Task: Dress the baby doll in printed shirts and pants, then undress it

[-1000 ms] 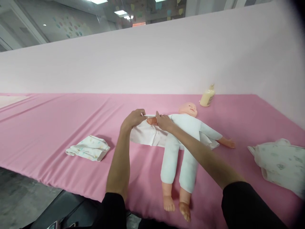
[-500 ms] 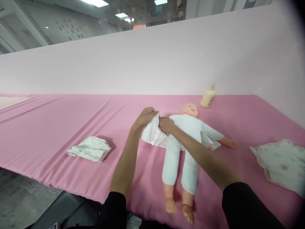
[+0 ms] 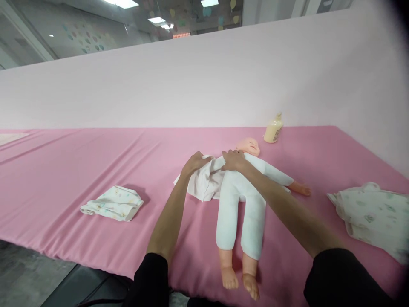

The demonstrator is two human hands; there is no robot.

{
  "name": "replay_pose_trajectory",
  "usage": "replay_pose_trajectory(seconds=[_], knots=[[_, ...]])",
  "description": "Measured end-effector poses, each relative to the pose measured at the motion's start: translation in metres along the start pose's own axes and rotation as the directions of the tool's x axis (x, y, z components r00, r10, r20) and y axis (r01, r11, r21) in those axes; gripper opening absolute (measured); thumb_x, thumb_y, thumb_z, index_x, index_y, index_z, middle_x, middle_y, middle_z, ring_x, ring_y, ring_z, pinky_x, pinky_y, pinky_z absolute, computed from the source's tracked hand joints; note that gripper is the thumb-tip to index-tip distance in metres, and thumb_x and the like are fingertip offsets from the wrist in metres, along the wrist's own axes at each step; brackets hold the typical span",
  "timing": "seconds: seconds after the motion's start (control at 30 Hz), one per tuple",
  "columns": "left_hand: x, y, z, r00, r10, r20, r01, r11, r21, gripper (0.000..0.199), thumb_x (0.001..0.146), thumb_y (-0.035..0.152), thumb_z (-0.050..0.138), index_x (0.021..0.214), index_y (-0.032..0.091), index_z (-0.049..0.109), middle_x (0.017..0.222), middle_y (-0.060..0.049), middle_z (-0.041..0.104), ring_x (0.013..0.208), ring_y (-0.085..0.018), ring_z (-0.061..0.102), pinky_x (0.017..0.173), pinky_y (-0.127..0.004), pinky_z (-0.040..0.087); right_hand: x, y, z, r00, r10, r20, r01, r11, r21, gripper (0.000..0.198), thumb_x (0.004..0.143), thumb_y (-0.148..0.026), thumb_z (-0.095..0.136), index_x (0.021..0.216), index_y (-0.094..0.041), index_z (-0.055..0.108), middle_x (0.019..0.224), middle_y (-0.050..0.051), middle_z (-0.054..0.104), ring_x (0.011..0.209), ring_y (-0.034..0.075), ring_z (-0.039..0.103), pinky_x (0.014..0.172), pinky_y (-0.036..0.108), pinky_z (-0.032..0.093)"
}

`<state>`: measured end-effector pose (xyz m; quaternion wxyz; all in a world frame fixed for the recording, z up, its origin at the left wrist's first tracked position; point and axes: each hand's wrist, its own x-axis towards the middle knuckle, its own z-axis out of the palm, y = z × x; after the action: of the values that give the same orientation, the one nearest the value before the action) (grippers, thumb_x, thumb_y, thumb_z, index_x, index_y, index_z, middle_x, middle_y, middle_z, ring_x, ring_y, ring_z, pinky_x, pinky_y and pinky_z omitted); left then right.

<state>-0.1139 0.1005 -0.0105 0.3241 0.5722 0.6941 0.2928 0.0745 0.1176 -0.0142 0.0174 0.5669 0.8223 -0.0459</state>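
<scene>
A baby doll (image 3: 254,200) with a white cloth body and bare feet lies on its back, its head toward the wall. A white baby shirt (image 3: 204,184) covers its arm on the left and runs under its body. My left hand (image 3: 195,163) is closed on the shirt at the far end of that arm; the doll's hand there is hidden. My right hand (image 3: 234,160) is closed over the doll's shoulder at the shirt's upper edge, with the fingertips partly hidden. The doll's other arm stretches out to the right, bare of the shirt.
Everything rests on a pink-covered table (image 3: 153,149) against a white wall (image 3: 179,85). A folded printed cloth (image 3: 113,204) lies at left, a larger printed cloth (image 3: 372,217) at right. A yellowish pump bottle (image 3: 273,130) stands beyond the doll's head. A dark seat (image 3: 86,285) is below the front edge.
My right hand has moved from the shirt's sleeve up to the doll's shoulder. My left hand has lowered, and the shirt now lies along the arm. The view has shifted slightly.
</scene>
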Motion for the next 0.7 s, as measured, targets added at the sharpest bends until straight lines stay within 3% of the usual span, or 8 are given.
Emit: replay_pose_trajectory(seconds=[0.1, 0.2, 0.3, 0.47, 0.7], knots=[[0.014, 0.004, 0.010, 0.995, 0.062, 0.084, -0.074, 0.986, 0.150, 0.040, 0.068, 0.045, 0.081, 0.061, 0.018, 0.052, 0.060, -0.001, 0.051, 0.060, -0.014, 0.045, 0.056, -0.026, 0.026, 0.001, -0.002, -0.002, 0.999, 0.035, -0.009, -0.035, 0.999, 0.007, 0.064, 0.080, -0.036, 0.073, 0.135, -0.012, 0.051, 0.134, 0.022, 0.058, 0.127, 0.037, 0.053, 0.103, 0.047, 0.037], [0.027, 0.014, 0.016, 0.980, 0.154, 0.128, -0.168, 0.980, 0.108, 0.038, 0.075, 0.030, 0.072, 0.053, 0.018, 0.044, 0.054, 0.002, 0.043, 0.055, -0.010, 0.036, 0.054, -0.025, 0.024, 0.001, -0.003, -0.001, 0.999, 0.040, -0.035, -0.039, 0.999, 0.022, 0.062, 0.079, -0.026, 0.071, 0.135, -0.010, 0.050, 0.132, 0.023, 0.060, 0.127, 0.035, 0.054, 0.102, 0.044, 0.038], [0.035, 0.028, 0.019, 0.970, 0.203, 0.136, -0.207, 0.978, 0.017, 0.031, 0.081, 0.027, 0.062, 0.058, 0.017, 0.043, 0.056, 0.003, 0.039, 0.055, -0.008, 0.034, 0.052, -0.023, 0.025, 0.002, -0.004, 0.000, 0.997, 0.042, -0.062, -0.040, 0.998, 0.042, 0.065, 0.078, -0.026, 0.073, 0.134, -0.005, 0.048, 0.128, 0.023, 0.063, 0.125, 0.035, 0.056, 0.102, 0.043, 0.039], [0.042, 0.049, 0.029, 0.957, 0.244, 0.160, -0.228, 0.967, -0.109, 0.020, 0.086, 0.029, 0.058, 0.072, 0.016, 0.051, 0.062, 0.004, 0.044, 0.057, -0.007, 0.038, 0.052, -0.020, 0.029, -0.002, -0.002, -0.003, 0.995, 0.017, -0.094, -0.010, 0.997, 0.075, 0.078, 0.075, -0.043, 0.081, 0.133, -0.002, 0.048, 0.125, 0.023, 0.066, 0.124, 0.036, 0.057, 0.103, 0.041, 0.039], [0.050, 0.058, 0.040, 0.962, 0.189, 0.196, -0.161, 0.976, -0.149, 0.017, 0.084, 0.034, 0.062, 0.084, 0.018, 0.058, 0.059, 0.004, 0.042, 0.048, -0.007, 0.034, 0.045, -0.020, 0.020, -0.005, 0.001, -0.005, 0.993, 0.018, -0.113, -0.005, 0.993, 0.115, 0.067, 0.073, -0.032, 0.082, 0.127, -0.006, 0.053, 0.118, 0.021, 0.070, 0.120, 0.034, 0.062, 0.096, 0.038, 0.045]])
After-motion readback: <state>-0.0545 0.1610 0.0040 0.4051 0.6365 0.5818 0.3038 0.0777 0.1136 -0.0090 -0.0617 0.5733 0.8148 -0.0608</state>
